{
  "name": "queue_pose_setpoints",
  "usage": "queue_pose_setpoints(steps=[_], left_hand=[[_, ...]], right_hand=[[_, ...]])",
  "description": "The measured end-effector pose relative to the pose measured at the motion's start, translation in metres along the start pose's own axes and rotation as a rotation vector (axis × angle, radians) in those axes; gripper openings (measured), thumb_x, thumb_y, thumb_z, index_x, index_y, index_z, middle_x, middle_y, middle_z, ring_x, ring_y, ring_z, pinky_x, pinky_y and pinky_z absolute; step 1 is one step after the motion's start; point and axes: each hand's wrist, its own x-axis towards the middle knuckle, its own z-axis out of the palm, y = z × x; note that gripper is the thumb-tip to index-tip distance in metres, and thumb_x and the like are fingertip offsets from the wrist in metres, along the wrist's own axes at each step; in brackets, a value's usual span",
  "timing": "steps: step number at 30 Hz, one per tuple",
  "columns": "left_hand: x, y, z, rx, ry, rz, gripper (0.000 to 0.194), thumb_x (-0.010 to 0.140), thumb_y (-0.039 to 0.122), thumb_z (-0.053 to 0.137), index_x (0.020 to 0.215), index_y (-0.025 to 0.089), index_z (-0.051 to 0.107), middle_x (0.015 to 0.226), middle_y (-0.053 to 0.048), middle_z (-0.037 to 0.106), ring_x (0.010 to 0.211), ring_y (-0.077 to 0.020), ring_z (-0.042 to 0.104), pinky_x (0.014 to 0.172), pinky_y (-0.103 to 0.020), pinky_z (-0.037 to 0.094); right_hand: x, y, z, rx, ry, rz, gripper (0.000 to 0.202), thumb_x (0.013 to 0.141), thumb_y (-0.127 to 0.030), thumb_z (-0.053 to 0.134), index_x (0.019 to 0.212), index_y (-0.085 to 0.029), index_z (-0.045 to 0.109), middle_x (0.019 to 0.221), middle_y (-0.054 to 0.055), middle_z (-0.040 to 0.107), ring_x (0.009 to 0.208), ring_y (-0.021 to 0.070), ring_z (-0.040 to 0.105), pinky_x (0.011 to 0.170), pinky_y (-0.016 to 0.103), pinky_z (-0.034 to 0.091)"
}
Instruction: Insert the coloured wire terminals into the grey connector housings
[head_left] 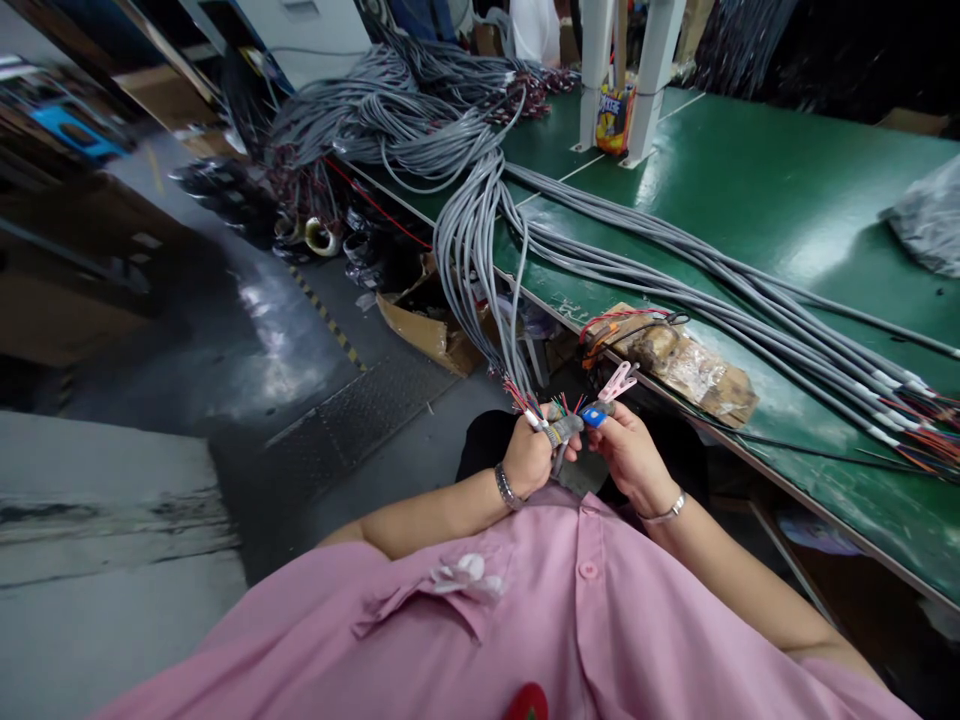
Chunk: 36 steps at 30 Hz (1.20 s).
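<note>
Near the bench's front edge, my left hand (531,458) is closed round the end of a grey cable (559,432), with thin coloured wires fanning out above it. My right hand (628,452) is closed too, its fingers pinched close to the cable end, with blue (594,416) on the thumb or at the fingertips. What exactly the right fingers grip is too small to tell. A pink clip (619,382) stands just above the right hand. Beside the left hand hang several grey cables (480,230) with stripped red and white ends, coming down over the bench edge.
The green bench (750,180) carries long grey cable bundles (705,270) and a taped wooden block (686,370). White posts (646,110) rise from it beside a yellow packet (613,120). Below sits an open cardboard box (427,330); a grey cabinet (112,540) stands left.
</note>
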Motion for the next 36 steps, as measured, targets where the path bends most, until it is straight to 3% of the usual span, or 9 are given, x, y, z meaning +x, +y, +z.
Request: queue_pose_setpoints(steps=[7, 10, 18, 27, 32, 36], left_hand=[[0.001, -0.002, -0.001, -0.03, -0.056, -0.008, 0.036, 0.068, 0.048, 0.073, 0.067, 0.014, 0.059, 0.054, -0.002, 0.063, 0.04, -0.0101, 0.052, 0.038, -0.021, 0.038], [0.001, -0.003, -0.001, -0.037, -0.083, -0.005, 0.036, 0.068, 0.047, 0.073, 0.068, 0.014, 0.06, 0.054, -0.002, 0.063, 0.04, -0.0102, 0.052, 0.038, -0.022, 0.039], [-0.001, -0.003, 0.0, -0.037, -0.026, 0.048, 0.032, 0.072, 0.043, 0.072, 0.066, 0.014, 0.058, 0.056, -0.002, 0.064, 0.042, -0.0096, 0.054, 0.038, -0.02, 0.036], [0.0, -0.002, 0.002, -0.073, 0.021, 0.02, 0.031, 0.07, 0.041, 0.072, 0.066, 0.015, 0.055, 0.052, 0.001, 0.061, 0.038, -0.0092, 0.052, 0.037, -0.02, 0.035], [0.001, -0.002, -0.001, -0.107, 0.03, 0.036, 0.026, 0.073, 0.038, 0.07, 0.07, 0.015, 0.058, 0.053, 0.001, 0.061, 0.038, -0.0094, 0.052, 0.036, -0.019, 0.034], [0.001, 0.001, 0.0, -0.128, 0.028, 0.029, 0.027, 0.07, 0.038, 0.072, 0.07, 0.014, 0.06, 0.053, 0.0, 0.061, 0.037, -0.0087, 0.051, 0.036, -0.019, 0.036]], right_hand=[[-0.001, -0.005, 0.001, 0.003, -0.159, 0.037, 0.024, 0.08, -0.041, 0.068, 0.083, -0.02, 0.055, 0.056, -0.002, 0.062, 0.05, 0.0147, 0.06, 0.05, 0.026, 0.042], [0.0, -0.005, 0.001, 0.012, -0.187, 0.013, 0.023, 0.08, -0.038, 0.069, 0.083, -0.02, 0.055, 0.056, -0.001, 0.064, 0.05, 0.0159, 0.062, 0.05, 0.027, 0.045], [-0.003, 0.001, 0.007, 0.069, -0.101, -0.028, 0.026, 0.079, -0.04, 0.071, 0.077, -0.021, 0.053, 0.053, -0.002, 0.061, 0.045, 0.0148, 0.058, 0.047, 0.028, 0.046], [0.0, 0.007, 0.008, 0.131, -0.087, -0.026, 0.026, 0.078, -0.039, 0.073, 0.073, -0.02, 0.056, 0.053, -0.003, 0.059, 0.046, 0.0126, 0.055, 0.047, 0.026, 0.043], [0.0, 0.012, -0.008, 0.16, 0.002, -0.042, 0.021, 0.075, -0.036, 0.076, 0.076, -0.018, 0.064, 0.066, -0.002, 0.061, 0.057, 0.0096, 0.054, 0.055, 0.023, 0.045], [0.004, 0.015, -0.029, 0.232, 0.049, -0.025, 0.03, 0.08, -0.048, 0.069, 0.086, -0.019, 0.068, 0.079, 0.001, 0.064, 0.062, 0.0095, 0.054, 0.056, 0.022, 0.047]])
